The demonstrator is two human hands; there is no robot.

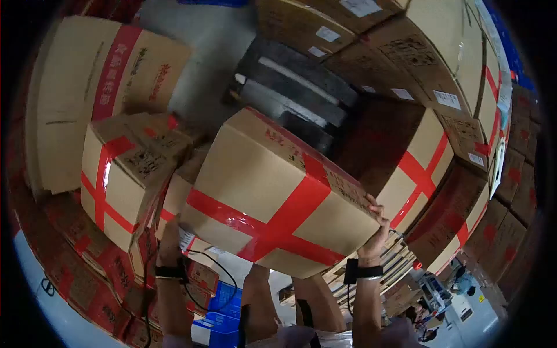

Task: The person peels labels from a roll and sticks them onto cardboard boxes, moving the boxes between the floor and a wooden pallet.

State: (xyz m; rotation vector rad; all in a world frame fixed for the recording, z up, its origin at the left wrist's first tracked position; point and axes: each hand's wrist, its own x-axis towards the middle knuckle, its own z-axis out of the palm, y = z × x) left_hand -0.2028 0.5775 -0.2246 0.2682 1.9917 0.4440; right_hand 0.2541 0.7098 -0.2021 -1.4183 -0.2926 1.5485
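Note:
A large cardboard box [255,197] with crossed red tape is held up in front of my body, tilted. My right hand [376,229] grips its right edge, fingers wrapped over the corner. At the box's lower left is my left hand [169,240], dim and partly hidden, so its fingers cannot be made out. Black bands circle both wrists, and a dark cable hangs by the left one. Another taped box [125,191] stands left of the held box, and one more [415,168] lies to its right.
Stacked cartons [400,52] rise at the upper right, and a big upright carton [69,98] stands at the left. Beyond the held box is a dark slatted platform [290,87]. A wooden pallet [394,258] and a blue crate [223,313] lie below. People appear at the lower right.

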